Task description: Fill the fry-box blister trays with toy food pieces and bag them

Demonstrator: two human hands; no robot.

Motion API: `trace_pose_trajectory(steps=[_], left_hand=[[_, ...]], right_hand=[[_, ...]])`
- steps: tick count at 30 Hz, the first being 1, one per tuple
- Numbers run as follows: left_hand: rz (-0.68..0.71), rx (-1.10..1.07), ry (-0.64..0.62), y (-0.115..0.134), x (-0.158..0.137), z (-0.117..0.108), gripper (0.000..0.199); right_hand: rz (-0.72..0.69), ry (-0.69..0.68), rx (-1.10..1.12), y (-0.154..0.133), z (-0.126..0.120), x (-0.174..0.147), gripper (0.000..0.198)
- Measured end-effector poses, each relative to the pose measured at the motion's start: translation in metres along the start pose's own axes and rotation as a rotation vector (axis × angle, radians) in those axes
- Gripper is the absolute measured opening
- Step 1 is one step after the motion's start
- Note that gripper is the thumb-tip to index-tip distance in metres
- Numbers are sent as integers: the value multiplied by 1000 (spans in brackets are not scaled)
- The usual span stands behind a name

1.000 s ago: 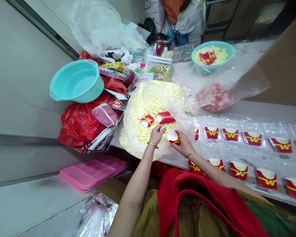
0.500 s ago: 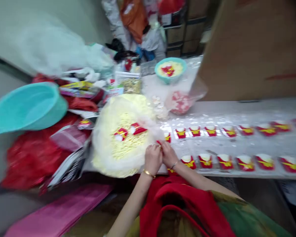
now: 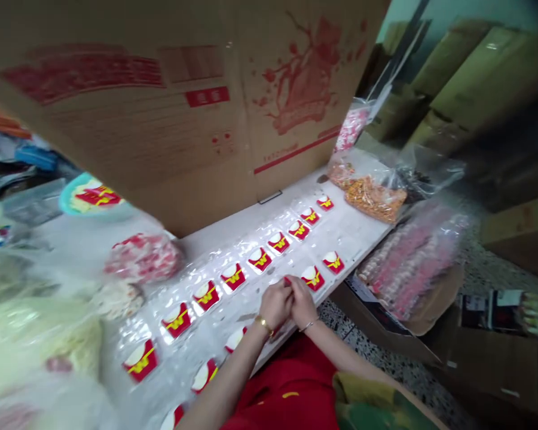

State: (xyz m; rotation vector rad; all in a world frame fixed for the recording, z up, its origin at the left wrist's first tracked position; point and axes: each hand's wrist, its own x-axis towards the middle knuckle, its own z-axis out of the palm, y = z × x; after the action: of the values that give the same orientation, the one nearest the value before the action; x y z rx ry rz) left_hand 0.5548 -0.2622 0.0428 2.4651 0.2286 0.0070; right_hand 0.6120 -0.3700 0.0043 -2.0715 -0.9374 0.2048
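Note:
My left hand (image 3: 275, 306) and my right hand (image 3: 301, 298) are pressed together over the front edge of the table, fingers closed. A speck of red shows at their fingertips, but whatever they hold is hidden. Just beyond my right hand lies a small red fry-box-shaped piece (image 3: 312, 278) with a yellow W-like mark and white top. Another such piece (image 3: 333, 261) lies farther right. A back row of similar pieces, including one red piece (image 3: 260, 258), runs on clear plastic along the table. My left forearm partly covers a near-row piece (image 3: 237, 339).
A large cardboard box (image 3: 197, 149) walls off the table's back. At left are a pale plastic bag (image 3: 36, 340), a pink-and-white bag (image 3: 143, 257) and a turquoise bowl (image 3: 67, 200). A bag of orange bits (image 3: 376, 200) and a carton of pink packets (image 3: 407, 263) stand right.
The view has swung to the right, bringing the box front and the right end of the table into sight. My hands, still together, have moved right along the near row.

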Motion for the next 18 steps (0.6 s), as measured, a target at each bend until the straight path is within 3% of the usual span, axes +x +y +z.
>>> trace_pose_trajectory(steps=[4, 8, 13, 16, 18], left_hand=[[173, -28, -126, 46, 142, 56, 21], [128, -5, -164, 76, 254, 102, 23], [51, 36, -308, 92, 334, 159, 16], [3, 21, -381, 97, 354, 178, 12], [-27, -1, -375, 93, 355, 171, 11]], right_hand=[[205, 143, -113, 117, -96, 29, 76], [380, 174, -198, 211, -160, 44, 83], [506, 57, -248, 275, -172, 64, 65], [608, -37, -306, 285, -170, 84, 54], [682, -107, -346, 276, -165, 102, 50]])
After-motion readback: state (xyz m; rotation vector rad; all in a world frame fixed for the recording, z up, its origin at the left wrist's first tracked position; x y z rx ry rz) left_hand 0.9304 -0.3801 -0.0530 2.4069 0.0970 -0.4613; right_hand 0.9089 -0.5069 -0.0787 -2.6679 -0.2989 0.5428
